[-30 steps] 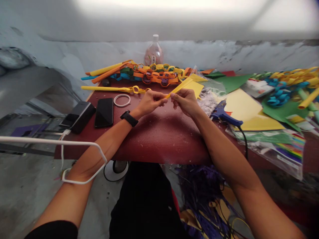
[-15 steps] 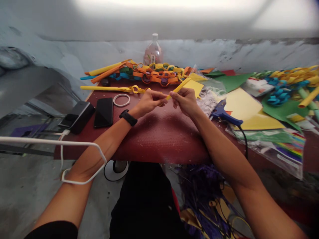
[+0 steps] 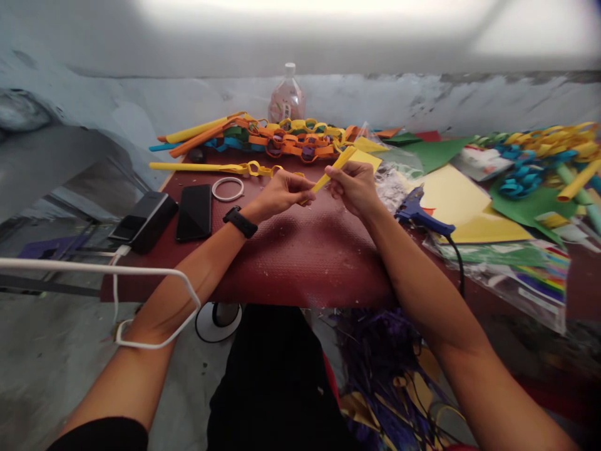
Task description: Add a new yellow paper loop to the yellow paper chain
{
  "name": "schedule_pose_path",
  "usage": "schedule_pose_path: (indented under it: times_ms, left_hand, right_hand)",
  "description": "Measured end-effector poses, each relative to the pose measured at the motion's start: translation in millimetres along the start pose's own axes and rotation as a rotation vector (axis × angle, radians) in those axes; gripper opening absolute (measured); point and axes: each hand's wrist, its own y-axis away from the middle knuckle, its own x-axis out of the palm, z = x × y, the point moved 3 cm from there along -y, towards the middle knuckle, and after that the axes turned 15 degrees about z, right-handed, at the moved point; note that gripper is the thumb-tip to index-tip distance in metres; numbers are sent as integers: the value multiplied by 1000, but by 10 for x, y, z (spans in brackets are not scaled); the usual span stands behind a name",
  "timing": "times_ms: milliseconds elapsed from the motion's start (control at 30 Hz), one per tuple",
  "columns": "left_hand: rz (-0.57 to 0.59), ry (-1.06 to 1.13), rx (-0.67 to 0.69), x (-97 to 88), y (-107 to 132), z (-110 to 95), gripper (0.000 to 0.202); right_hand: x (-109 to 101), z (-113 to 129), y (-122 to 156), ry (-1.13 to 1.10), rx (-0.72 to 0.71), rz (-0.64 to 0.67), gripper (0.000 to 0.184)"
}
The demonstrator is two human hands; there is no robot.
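Observation:
Above the red tabletop [image 3: 300, 263] I hold a narrow yellow paper strip [image 3: 328, 175] on a slant. My left hand [image 3: 284, 193] pinches its lower end between thumb and fingers. My right hand [image 3: 355, 186] grips it farther up, thumb on top, and the upper end sticks out past the fingers. Just behind my left hand lies a yellow paper chain [image 3: 256, 168] joined to a yellow paper roll [image 3: 192, 166]. A yellow paper sheet [image 3: 369, 160] lies behind my right hand. Whether the strip is a single layer or folded, I cannot tell.
Left on the table are a phone [image 3: 194, 212], a black box-shaped device [image 3: 145, 219] and a white ring [image 3: 228, 188]. A blue glue gun [image 3: 422, 213] with its cord lies right. Orange paper chains [image 3: 286, 141] and a plastic bottle [image 3: 287, 97] stand along the back.
My right hand has slid slightly up and right along the strip, away from my left hand. More of the strip shows between them. My left hand keeps its pinch.

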Motion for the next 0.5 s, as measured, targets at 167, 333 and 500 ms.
schedule_pose_path:
  times_ms: [167, 333, 500]
  left_hand:
    - [48, 58, -71, 19, 16, 15, 35]
    - [1, 35, -90, -27, 7, 30, 21]
    - [-44, -32, -108, -28, 8, -29, 17]
  right_hand:
    - [-296, 37, -27, 32, 6, -112, 63]
    - [-297, 94, -6, -53, 14, -17, 54]
    - [-99, 99, 29, -86, 98, 112, 50]
